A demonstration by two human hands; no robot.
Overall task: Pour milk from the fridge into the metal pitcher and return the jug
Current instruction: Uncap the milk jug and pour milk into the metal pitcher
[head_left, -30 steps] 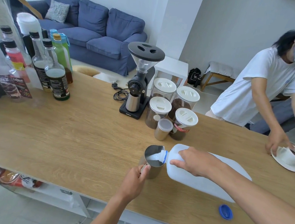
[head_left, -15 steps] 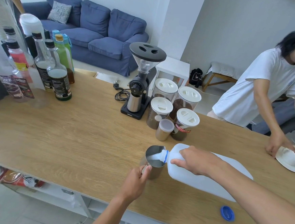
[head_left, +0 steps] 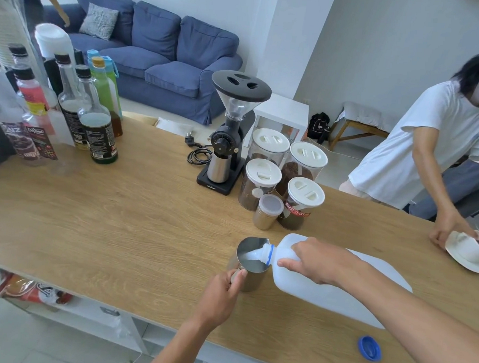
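A long wooden tabletop (head_left: 100, 227) fills most of the view, seen from above by the person working at its near edge. Lying almost on its side over the tabletop, just right of the pitcher, is a large white plastic milk jug (head_left: 335, 292), tilted so its open neck with a blue ring rests over the pitcher's rim. The right hand (head_left: 321, 260) is wrapped around the jug's handle near the neck. The metal pitcher (head_left: 250, 264) stands upright on the tabletop near the front edge, with white milk visible inside it. The left hand (head_left: 220, 294) is closed on the pitcher's handle at its near side. Behind the pitcher stands a black coffee grinder (head_left: 230, 132) with a clear funnel top, and between the two sits a cluster of clear canisters (head_left: 284, 173) with white lids, holding dark coffee. Far to the pitcher's left, at the tabletop's end, is a group of bottles (head_left: 75, 105). To the pitcher's far right, a second person in a white shirt (head_left: 424, 144) leans over the tabletop, holding a tilted white cup (head_left: 471, 248) on a saucer. A small blue cap (head_left: 369, 348) lies on the tabletop near the front edge, right of the pitcher and past the jug.
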